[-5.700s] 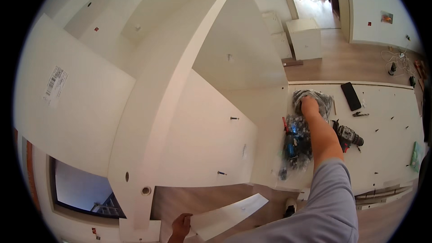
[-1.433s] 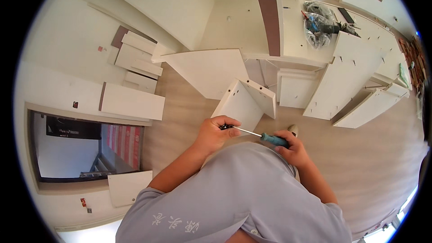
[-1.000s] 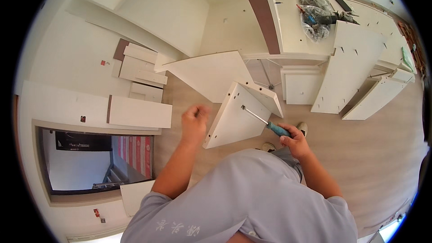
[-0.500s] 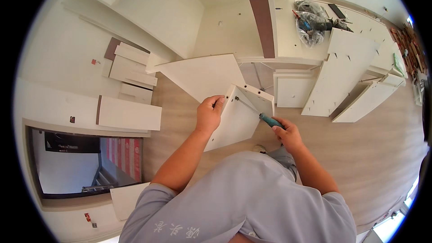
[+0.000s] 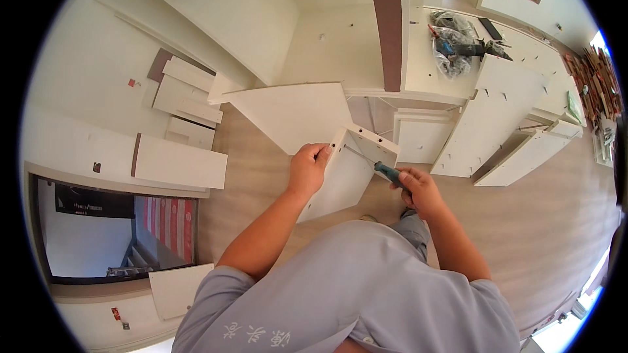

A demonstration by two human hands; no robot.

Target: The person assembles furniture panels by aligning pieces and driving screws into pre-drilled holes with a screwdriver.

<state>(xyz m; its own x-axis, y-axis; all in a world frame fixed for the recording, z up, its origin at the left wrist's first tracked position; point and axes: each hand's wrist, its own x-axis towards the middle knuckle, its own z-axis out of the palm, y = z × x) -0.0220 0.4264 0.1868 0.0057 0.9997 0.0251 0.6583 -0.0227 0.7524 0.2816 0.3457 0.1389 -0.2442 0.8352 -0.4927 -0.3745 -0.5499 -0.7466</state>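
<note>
Our left hand (image 5: 307,170) grips the white panel (image 5: 341,182) at nine o'clock; our right hand (image 5: 419,192) grasps a green-handled screwdriver (image 5: 386,171), which, slanted, could slip.

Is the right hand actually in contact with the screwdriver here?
Touching: the head view shows the right hand wrapped around the rear of the teal-handled screwdriver, no gap between.

Right fingers (image 5: 411,174) around teal screwdriver (image 5: 387,171), left fingers (image 5: 320,151) gripping white panel (image 5: 339,182)
</note>
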